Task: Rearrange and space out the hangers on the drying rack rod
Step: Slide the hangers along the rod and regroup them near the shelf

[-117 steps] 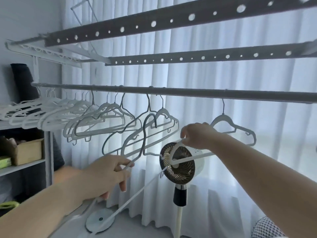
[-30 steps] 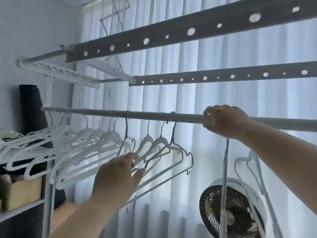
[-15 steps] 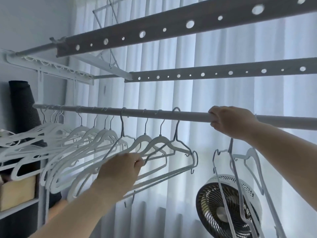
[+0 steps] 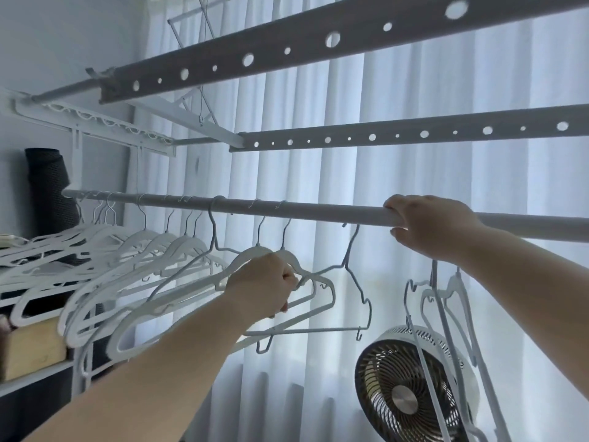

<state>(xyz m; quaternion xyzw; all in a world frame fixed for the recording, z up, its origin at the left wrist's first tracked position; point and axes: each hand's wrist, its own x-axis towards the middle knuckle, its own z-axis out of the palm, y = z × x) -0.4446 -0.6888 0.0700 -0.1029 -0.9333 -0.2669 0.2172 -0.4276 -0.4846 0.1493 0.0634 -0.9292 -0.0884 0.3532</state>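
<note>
**Both hands up at the rod, L on a hanger**

Head view: rod (image 4: 318, 210) runs across the frame w/ hangers hooked along it. L hand (image 4: 264, 285) is below the rod, fingers curled tight round the shoulder of a white hanger (image 4: 310, 273). That hanger's hook sits on the rod just above the hand.

A bunch (image 4: 143, 247) of white hangers is packed to the L of that hand, hooks close together, bodies overlapping. A wire hanger (image 4: 351, 247) hangs just R of the L hand, between the 2 hands, its lower bar running back behind the L hand.

R hand (image 4: 436, 228) is on the rod itself, fingers wrapped over the top, thumb under. Edge-on hangers (image 4: 457, 285) dangle straight below it. Their hooks are hidden by the hand, so can't tell if it pinches them too.

Bkgd: fan (image 4: 411, 387) low R, behind the edge-on hangers. Curtain (image 4: 382, 173) is behind it all, and 2 perforated bars (image 4: 306, 43) run above the rod. Shelf (image 4: 32, 374) w/ box (image 4: 32, 346) is far L.
</note>
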